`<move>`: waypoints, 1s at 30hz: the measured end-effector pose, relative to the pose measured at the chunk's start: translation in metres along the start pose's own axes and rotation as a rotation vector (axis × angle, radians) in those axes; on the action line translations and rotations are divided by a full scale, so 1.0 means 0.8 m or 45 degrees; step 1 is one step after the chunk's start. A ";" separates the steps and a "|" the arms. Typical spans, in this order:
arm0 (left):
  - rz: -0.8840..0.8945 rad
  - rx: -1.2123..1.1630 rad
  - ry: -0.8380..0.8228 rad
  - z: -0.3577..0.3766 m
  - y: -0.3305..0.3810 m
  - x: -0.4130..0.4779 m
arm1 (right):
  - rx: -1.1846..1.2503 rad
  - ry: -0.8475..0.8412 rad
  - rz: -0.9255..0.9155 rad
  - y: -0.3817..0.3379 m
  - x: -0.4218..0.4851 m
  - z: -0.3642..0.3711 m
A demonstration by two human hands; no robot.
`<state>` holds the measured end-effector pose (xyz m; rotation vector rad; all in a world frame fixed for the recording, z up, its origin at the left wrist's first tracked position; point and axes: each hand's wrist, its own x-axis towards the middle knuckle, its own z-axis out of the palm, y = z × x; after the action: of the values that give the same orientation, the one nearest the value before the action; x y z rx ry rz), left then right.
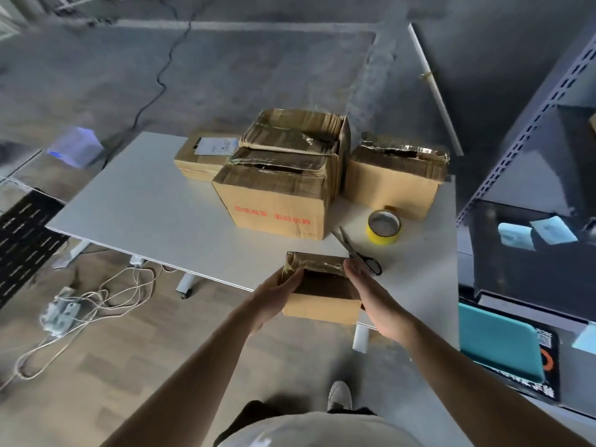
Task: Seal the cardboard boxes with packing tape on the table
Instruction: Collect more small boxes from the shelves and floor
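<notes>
Hands first: the left hand curls its fingers round the left wall of a small box, gripping it; the right hand lies flat, fingers straight, against the box's right side; the box sits at the near edge of the table, low in the centre of the frame. The step looks like squaring this box up before taping; it would go best with the box slid fully onto the table, the flaps folded flat so their edges meet, and one hand kept pressing them down while the other fetches the tape. The yellow tape roll stands just right of centre; the scissors lie between it and the right hand, close to the fingertips, so care is wise there.

The small box is open on top and dark inside; its contents cannot be made out. The large box with red print at centre and the box to the right show dark gaps between crumpled flaps; nothing inside is visible.
</notes>
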<state>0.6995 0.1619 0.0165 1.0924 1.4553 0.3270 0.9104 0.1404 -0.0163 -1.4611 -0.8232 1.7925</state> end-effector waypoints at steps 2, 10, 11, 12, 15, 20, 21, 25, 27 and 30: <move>-0.003 0.021 -0.012 -0.013 0.004 0.014 | -0.034 0.008 -0.004 -0.008 0.013 0.008; 0.056 0.105 -0.098 -0.077 0.010 0.067 | -0.274 0.150 0.097 -0.017 0.070 0.049; 0.071 0.111 -0.115 -0.086 0.010 0.072 | -0.304 0.205 0.118 -0.023 0.075 0.058; 0.084 0.129 -0.133 -0.097 0.011 0.078 | -0.342 0.270 0.135 -0.028 0.080 0.067; 0.101 0.193 -0.214 -0.123 0.015 0.097 | -0.453 0.414 0.134 -0.036 0.094 0.091; 0.146 0.258 -0.309 -0.170 0.030 0.126 | -0.341 0.496 0.078 -0.043 0.132 0.130; 0.155 0.263 -0.326 -0.178 0.033 0.129 | -0.328 0.508 0.061 -0.040 0.140 0.136; 0.185 0.300 -0.340 -0.203 0.040 0.140 | -0.258 0.517 0.037 -0.044 0.155 0.157; 0.185 0.310 -0.330 -0.212 0.042 0.148 | -0.251 0.556 0.063 -0.058 0.154 0.168; 0.170 0.350 -0.334 -0.218 0.041 0.160 | -0.283 0.626 0.092 -0.066 0.154 0.172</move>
<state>0.5797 0.3447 0.0021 1.4020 1.2183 0.0715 0.7629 0.2638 -0.0182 -1.9892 -0.7322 1.3272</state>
